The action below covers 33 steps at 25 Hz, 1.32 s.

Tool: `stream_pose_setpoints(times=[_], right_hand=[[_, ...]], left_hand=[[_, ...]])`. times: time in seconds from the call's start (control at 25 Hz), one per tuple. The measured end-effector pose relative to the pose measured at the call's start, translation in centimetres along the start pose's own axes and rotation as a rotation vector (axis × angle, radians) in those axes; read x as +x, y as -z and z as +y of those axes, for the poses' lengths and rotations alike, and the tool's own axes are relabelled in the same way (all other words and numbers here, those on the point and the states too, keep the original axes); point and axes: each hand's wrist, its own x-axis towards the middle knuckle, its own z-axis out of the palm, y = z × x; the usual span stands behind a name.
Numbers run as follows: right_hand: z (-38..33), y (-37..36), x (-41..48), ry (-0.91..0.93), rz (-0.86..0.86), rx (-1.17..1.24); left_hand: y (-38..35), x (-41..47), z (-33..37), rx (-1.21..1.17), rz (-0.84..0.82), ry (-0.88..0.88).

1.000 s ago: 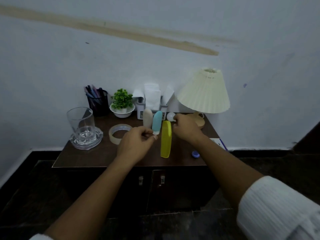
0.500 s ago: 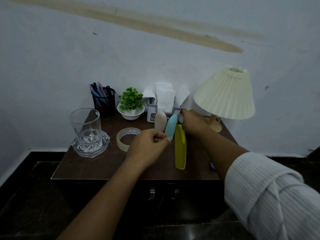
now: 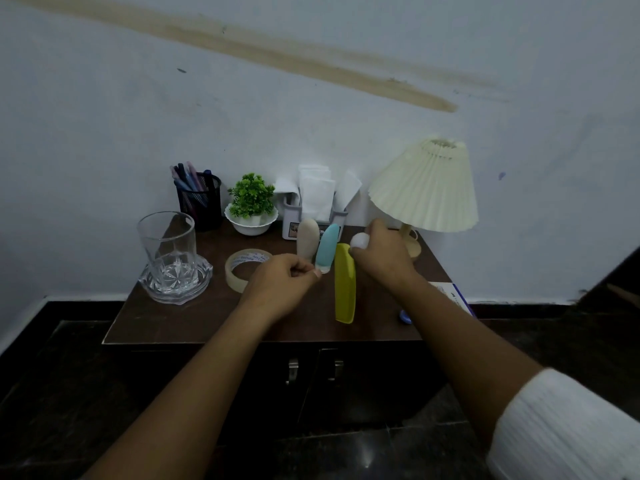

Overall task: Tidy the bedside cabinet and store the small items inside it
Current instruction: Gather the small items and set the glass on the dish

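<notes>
Your left hand (image 3: 284, 285) pinches the low end of the blue tube (image 3: 327, 247), which points up to 1 o'clock, with the tan tube (image 3: 308, 242) just beside it at 10 o'clock. Your right hand (image 3: 381, 258) curls round a small white ball (image 3: 360, 241) at its 10 o'clock side. The yellow comb (image 3: 344, 282) lies flat on the cabinet top (image 3: 173, 317) between your two hands.

Pleated cream lamp (image 3: 424, 188) at three o'clock of the tissue holder (image 3: 290, 220); at the holder's nine o'clock a potted green plant (image 3: 251, 199), then a black mesh pen cup (image 3: 201, 202) — a clear glass (image 3: 168, 247) at its seven o'clock.
</notes>
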Motion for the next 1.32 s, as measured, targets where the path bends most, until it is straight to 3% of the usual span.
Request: stream_pose_setpoints(times=[0.28, 0.72, 0.88, 1.08, 1.32], right_hand=[[-2.4, -2.7, -8.4, 0.151, -0.156, -0.039], [-2.4, -3.7, -10.1, 0.167, -0.109, 0.311], [-2.1, -4.3, -10.5, 0.174, -0.056, 0.253], [-2.7, -4.2, -10.3, 0.156, -0.150, 0.204], [-2.4, -4.0, -11.6, 0.128, -0.149, 0.251]], left_hand=[[-0.6, -1.8, -0.9, 0.095, -0.064, 0.075], [-1.1, -2.6, -2.3, -0.107, -0.058, 0.108], [-1.3, -3.0, -2.5, -0.107, -0.076, 0.095], [-1.5, -3.0, -2.5, -0.103, -0.079, 0.134], [-1.6, -5.0, -1.8, 0.005, 0.075, 0.074]])
